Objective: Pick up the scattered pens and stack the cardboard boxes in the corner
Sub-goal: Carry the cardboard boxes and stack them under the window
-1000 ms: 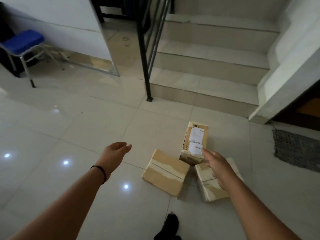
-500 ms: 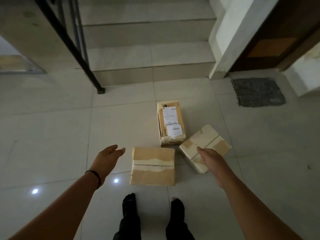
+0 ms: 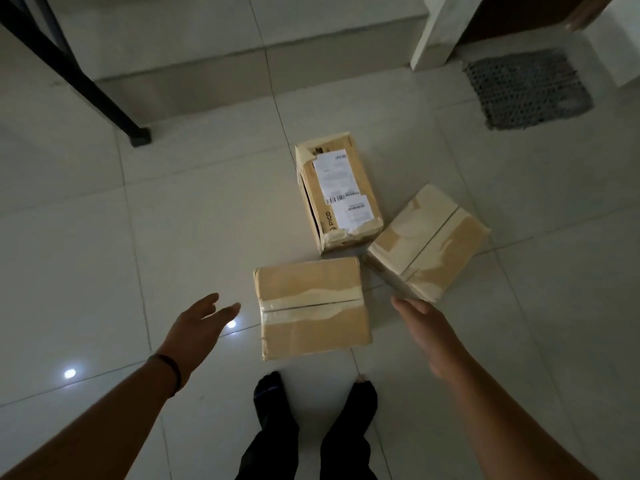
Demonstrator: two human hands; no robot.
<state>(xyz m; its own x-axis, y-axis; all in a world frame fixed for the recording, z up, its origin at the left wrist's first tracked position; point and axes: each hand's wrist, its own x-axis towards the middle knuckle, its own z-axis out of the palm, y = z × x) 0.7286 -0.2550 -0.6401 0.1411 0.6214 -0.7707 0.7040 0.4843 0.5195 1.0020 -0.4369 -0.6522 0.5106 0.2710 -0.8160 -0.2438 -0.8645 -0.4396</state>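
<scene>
Both hands grip nothing: the left hand and right hand reach down with spread fingers, flanking the nearest box on the tiled floor. Its loose tape looks slippery; uneven squeezing may tilt it into the labelled box or angled box.

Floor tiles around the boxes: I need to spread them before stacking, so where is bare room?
Bare tile lies left of the nearest tape-sealed cardboard box, toward the black railing post, and right of the angled taped box. The labelled cardboard box crowds both.
</scene>
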